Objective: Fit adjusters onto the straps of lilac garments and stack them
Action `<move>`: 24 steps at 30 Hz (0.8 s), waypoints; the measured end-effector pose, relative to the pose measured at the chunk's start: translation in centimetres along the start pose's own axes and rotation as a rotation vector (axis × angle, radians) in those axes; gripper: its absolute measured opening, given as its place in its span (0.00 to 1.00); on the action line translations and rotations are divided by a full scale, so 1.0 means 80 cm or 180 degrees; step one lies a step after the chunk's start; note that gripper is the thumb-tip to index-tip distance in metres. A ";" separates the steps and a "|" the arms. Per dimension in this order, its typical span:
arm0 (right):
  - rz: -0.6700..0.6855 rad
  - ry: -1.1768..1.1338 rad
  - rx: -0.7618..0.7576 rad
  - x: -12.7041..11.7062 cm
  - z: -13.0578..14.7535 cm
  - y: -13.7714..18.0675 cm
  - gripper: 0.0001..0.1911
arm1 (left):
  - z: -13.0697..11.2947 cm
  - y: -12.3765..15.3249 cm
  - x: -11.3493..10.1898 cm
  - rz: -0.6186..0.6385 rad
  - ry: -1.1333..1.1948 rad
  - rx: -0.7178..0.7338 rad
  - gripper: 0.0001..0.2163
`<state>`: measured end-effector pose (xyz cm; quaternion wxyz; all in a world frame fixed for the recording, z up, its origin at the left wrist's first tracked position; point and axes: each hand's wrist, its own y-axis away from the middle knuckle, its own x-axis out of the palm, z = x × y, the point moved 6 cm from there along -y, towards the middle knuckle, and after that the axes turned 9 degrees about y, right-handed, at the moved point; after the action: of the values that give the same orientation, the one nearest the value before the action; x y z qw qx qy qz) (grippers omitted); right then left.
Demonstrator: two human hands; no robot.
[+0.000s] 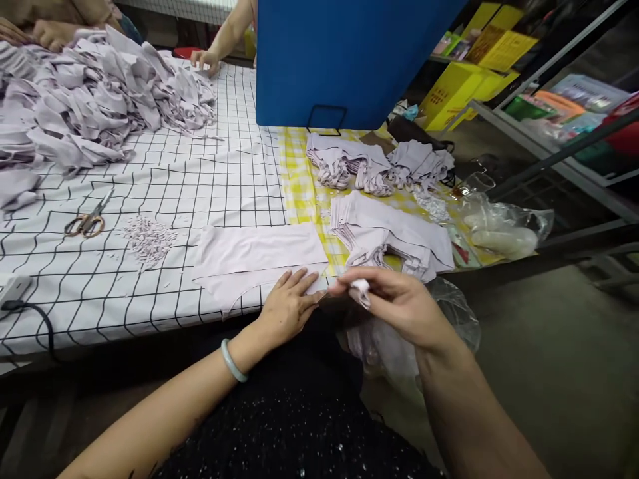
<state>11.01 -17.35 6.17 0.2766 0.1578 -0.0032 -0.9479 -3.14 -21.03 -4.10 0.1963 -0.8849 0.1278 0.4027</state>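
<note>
A pale lilac piece of fabric (262,247) lies folded near the front edge of the table. My left hand (288,303) rests flat on its lower right corner, fingers apart, a light green bangle (233,361) round the wrist. Just to the right, in the air by the table edge, my right hand (399,303) is closed on a small crumpled scrap of pale fabric (361,291). Its index fingertip comes close to my left thumb. Beyond it sits a stack of similar fabric pieces (394,229) on a yellow checked cloth (297,173).
Scissors (90,219) and a heap of tiny fabric bits (150,239) lie at left. A large fabric pile (110,100) stands behind, near co-workers' hands (207,60). A blue board (344,63) rises at the back. Plastic bags (504,229) lie at right.
</note>
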 end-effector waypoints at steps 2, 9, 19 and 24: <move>-0.0355 0.0105 -0.0174 -0.005 0.005 -0.033 0.13 | 0.001 0.000 0.001 -0.0013 -0.0005 0.0012 0.14; -0.0476 -0.0126 -0.0366 0.029 0.013 -0.087 0.15 | -0.001 0.000 -0.021 -0.0403 0.1003 -0.0032 0.13; 0.0625 -0.0122 0.0170 0.097 -0.021 -0.055 0.17 | 0.018 0.005 -0.110 -0.1105 0.3829 -0.1541 0.07; 0.0605 -0.0069 0.0444 0.103 -0.047 -0.041 0.16 | 0.018 0.018 -0.090 -0.0902 0.3953 -0.1698 0.07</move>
<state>3.87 -18.63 -0.20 0.3535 0.1654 -0.0871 -0.9166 -9.30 -21.16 0.20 -0.0869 -0.9778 -0.0038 -0.1906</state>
